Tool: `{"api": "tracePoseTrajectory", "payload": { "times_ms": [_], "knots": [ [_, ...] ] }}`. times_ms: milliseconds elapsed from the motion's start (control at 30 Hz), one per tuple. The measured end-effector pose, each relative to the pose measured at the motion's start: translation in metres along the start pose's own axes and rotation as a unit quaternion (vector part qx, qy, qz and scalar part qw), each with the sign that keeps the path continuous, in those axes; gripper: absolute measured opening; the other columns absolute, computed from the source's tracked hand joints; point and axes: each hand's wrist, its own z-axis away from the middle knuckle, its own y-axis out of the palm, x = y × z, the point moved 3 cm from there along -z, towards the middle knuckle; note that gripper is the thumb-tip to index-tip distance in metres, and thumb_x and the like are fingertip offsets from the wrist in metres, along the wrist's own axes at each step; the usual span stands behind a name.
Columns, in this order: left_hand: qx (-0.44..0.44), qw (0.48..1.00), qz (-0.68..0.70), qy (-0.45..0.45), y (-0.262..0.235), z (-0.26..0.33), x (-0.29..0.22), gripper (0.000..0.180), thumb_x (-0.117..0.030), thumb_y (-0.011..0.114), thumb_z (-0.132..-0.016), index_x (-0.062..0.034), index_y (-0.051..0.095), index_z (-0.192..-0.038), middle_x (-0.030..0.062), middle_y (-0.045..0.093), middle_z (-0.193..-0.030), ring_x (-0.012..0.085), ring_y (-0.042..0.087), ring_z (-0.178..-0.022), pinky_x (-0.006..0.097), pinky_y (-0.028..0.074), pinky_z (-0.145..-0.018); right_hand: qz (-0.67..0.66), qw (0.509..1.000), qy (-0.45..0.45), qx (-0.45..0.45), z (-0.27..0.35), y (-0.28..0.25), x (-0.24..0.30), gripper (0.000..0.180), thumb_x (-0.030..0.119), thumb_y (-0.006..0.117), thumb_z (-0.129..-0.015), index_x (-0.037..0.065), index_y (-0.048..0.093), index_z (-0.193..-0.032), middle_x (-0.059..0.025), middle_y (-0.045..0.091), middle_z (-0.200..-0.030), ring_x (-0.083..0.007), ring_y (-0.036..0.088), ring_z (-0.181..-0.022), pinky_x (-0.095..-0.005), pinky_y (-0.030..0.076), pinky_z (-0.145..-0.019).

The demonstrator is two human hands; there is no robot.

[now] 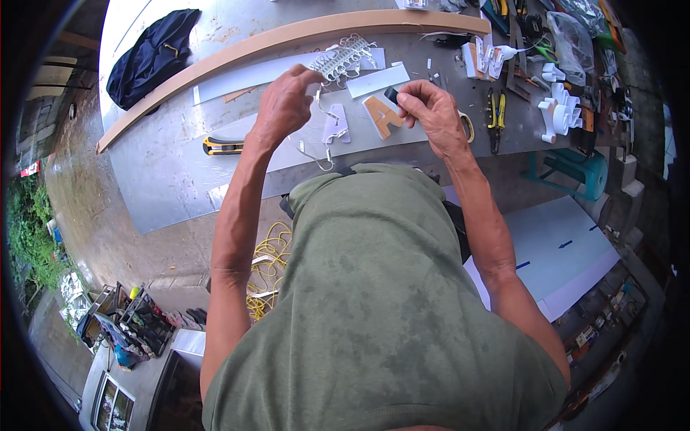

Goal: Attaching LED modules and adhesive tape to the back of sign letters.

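My left hand [284, 104] is over the middle of the bench with its fingers curled together at a string of small white LED modules [330, 115]. Part of that string trails down to the bench's near edge; the bunched rest [343, 59] lies just beyond my fingers. Between thumb and fingers, my right hand [435, 115] pinches a small black piece [391, 94]. Close beside it lies a letter-shaped piece [386, 118] with a brown face and white sides. A pale lavender piece [336, 123] rests between my hands, with modules lying across it.
A long brown strip [287, 42] curves across the grey metal bench [165, 179]. A yellow-black utility knife [222, 146] lies left, yellow-handled pliers [496, 118] right, near white letter-shaped pieces [560, 111]. Dark cloth [152, 57] sits far left. Below are a teal stool [589, 172] and yellow cord [269, 266].
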Motion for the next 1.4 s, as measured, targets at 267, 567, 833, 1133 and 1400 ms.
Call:
{"api": "tracePoseTrajectory", "payload": {
  "times_ms": [267, 567, 833, 1133, 1400],
  "knots": [
    [-0.084, 0.974, 0.100, -0.185, 0.020, 0.056, 0.039, 0.026, -0.013, 0.071, -0.086, -0.0022, 0.071, -0.109, 0.0137, 0.076, -0.099, 0.0224, 0.073, -0.078, 0.035, 0.056, -0.076, -0.117, 0.992, 0.051, 0.024, 0.007, 0.005, -0.015, 0.015, 0.014, 0.069, -0.095, -0.001, 0.068, -0.100, -0.0063, 0.069, -0.080, -0.0108, 0.066, -0.072, -0.0236, 0.052, -0.060],
    [-0.101, 0.941, 0.244, -0.213, 0.036, 0.124, 0.019, 0.020, -0.012, 0.073, -0.087, 0.0015, 0.072, -0.102, 0.0138, 0.075, -0.087, 0.0166, 0.069, -0.074, 0.029, 0.055, -0.070, -0.135, 0.984, 0.090, 0.079, 0.010, 0.012, -0.026, 0.016, 0.013, 0.067, -0.097, -0.001, 0.065, -0.105, -0.0107, 0.071, -0.092, -0.0159, 0.070, -0.079, -0.0265, 0.055, -0.063],
    [0.050, 0.945, 0.195, -0.256, 0.066, 0.126, -0.013, 0.039, -0.026, 0.086, -0.072, -0.0013, 0.074, -0.099, 0.0164, 0.073, -0.080, 0.0286, 0.072, -0.076, 0.038, 0.056, -0.072, -0.108, 0.979, 0.127, 0.115, 0.024, 0.032, -0.036, 0.015, 0.012, 0.068, -0.096, 0.000, 0.066, -0.105, -0.0106, 0.071, -0.096, -0.0164, 0.070, -0.079, -0.0253, 0.056, -0.063],
    [0.014, 0.981, 0.049, -0.185, 0.089, 0.143, -0.002, 0.021, -0.015, 0.078, -0.077, -0.0132, 0.074, -0.098, 0.0077, 0.067, -0.093, 0.0299, 0.068, -0.087, 0.043, 0.053, -0.072, -0.067, 0.944, 0.247, 0.208, 0.020, 0.076, -0.073, 0.020, 0.017, 0.071, -0.094, 0.001, 0.066, -0.105, -0.0062, 0.066, -0.095, -0.0171, 0.069, -0.082, -0.0289, 0.057, -0.063],
    [-0.154, 0.987, 0.047, -0.016, 0.064, 0.137, -0.015, 0.022, -0.012, 0.082, -0.073, -0.0131, 0.077, -0.095, 0.0028, 0.070, -0.089, 0.0252, 0.067, -0.078, 0.039, 0.051, -0.078, -0.155, 0.918, 0.297, 0.215, 0.014, 0.097, -0.078, 0.024, 0.019, 0.074, -0.091, 0.003, 0.066, -0.107, -0.0061, 0.068, -0.097, -0.0182, 0.070, -0.085, -0.0298, 0.057, -0.062]
  ]
}}
